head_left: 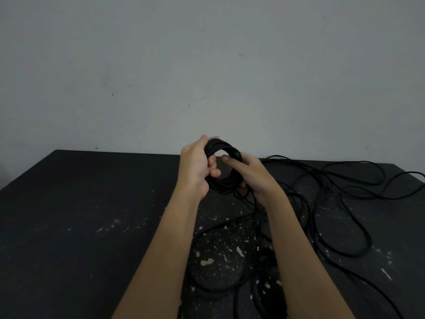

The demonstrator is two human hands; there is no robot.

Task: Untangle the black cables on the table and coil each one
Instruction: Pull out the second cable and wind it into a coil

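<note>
A small round coil of black cable (226,183) is held up above the table, near its far edge. My left hand (196,166) grips the coil's left side, fingers curled through its opening. My right hand (250,173) holds the coil's right side, index finger stretched across the opening and thumb under the lower rim. From the coil a strand drops to the table. Loose black cable (345,203) sprawls in wide loops over the right half of the table, and more loops (207,261) lie below my forearms.
The table (80,215) is black with white scuffs and paint flecks; its far edge meets a plain grey wall (207,65). Cable loops run off the right side of the view.
</note>
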